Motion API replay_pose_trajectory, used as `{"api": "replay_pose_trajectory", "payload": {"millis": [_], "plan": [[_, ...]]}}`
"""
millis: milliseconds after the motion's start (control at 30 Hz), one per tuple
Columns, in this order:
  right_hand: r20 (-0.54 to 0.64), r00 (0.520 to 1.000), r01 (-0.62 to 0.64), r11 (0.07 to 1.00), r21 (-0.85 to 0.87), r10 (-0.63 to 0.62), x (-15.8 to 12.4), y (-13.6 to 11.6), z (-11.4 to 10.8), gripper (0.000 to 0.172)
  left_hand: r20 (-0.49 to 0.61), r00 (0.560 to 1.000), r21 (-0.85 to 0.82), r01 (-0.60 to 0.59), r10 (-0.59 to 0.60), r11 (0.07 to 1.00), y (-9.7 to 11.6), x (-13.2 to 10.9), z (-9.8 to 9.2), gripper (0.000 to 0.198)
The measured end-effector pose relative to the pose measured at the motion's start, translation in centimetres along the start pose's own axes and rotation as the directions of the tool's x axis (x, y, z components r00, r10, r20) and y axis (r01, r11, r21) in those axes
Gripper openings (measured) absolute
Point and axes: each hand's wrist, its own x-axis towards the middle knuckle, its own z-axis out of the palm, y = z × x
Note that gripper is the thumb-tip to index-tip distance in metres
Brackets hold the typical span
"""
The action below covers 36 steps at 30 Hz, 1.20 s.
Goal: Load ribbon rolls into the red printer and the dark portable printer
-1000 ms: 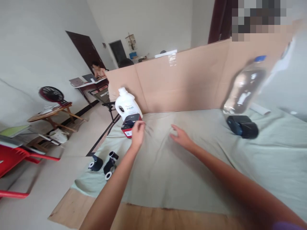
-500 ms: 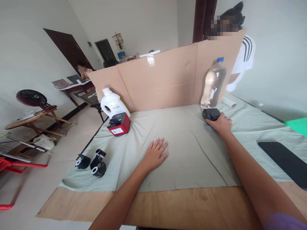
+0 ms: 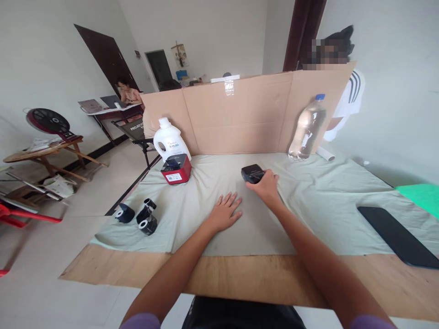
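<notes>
My right hand (image 3: 267, 188) grips a small black boxy device (image 3: 252, 173) from its right side, over the middle of the cloth-covered table; whether its underside touches the cloth I cannot tell. Palm down on the pale green cloth (image 3: 254, 233), my left hand (image 3: 224, 212) lies flat with its fingers spread and nothing in it. To the left stands a red box-shaped device (image 3: 179, 170) with a black top and a white label. Several black rolls with white cores (image 3: 147, 225) sit nearer the table's left edge.
Behind the red device stands a white jug (image 3: 171, 141). A clear bottle (image 3: 307, 130) with a blue cap leans by the cardboard screen (image 3: 236, 121). At right lie a black phone-like slab (image 3: 398, 235) and a green sheet (image 3: 420, 198). A person (image 3: 355, 93) is behind the screen.
My right hand has moved left with the black device, from in front of the bottle to the table's middle. My left hand stays flat on the cloth. The camera view has shifted slightly.
</notes>
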Motion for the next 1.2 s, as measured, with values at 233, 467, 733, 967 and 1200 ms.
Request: {"api": "replay_pose_trajectory", "payload": {"millis": [233, 467, 733, 967, 1200], "plan": [[-0.053, 0.987, -0.148, 0.987, 0.059, 0.151, -4.4, -4.9, 5.0, 0.067, 0.016, 1.000, -0.063, -0.015, 0.016, 0.998, 0.3, -0.7, -0.4, 0.062], [-0.055, 0.979, -0.196, 0.980, 0.026, 0.198, -5.8, -5.2, 5.8, 0.080, -0.057, 0.995, -0.144, -0.091, 0.084, 0.985, 0.0, -0.9, -0.8, 0.057], [-0.044, 0.982, -0.186, 0.981, -0.048, 0.184, -6.4, -5.5, 5.6, 0.100, -0.184, 0.983, -0.230, -0.073, 0.030, 0.971, -1.0, -0.8, -1.9, 0.027], [0.112, 0.993, -0.028, 0.999, -0.034, 0.031, -5.5, -3.6, 4.3, 0.116, -0.249, 0.946, -0.363, 0.108, -0.208, 0.925, -2.6, -0.5, -2.2, 0.034], [0.285, 0.948, 0.140, 0.990, 0.035, -0.144, -4.4, 0.0, 4.3, 0.107, -0.138, 0.987, -0.173, 0.058, -0.082, 0.983, -4.6, 4.2, -3.3, 0.087]]}}
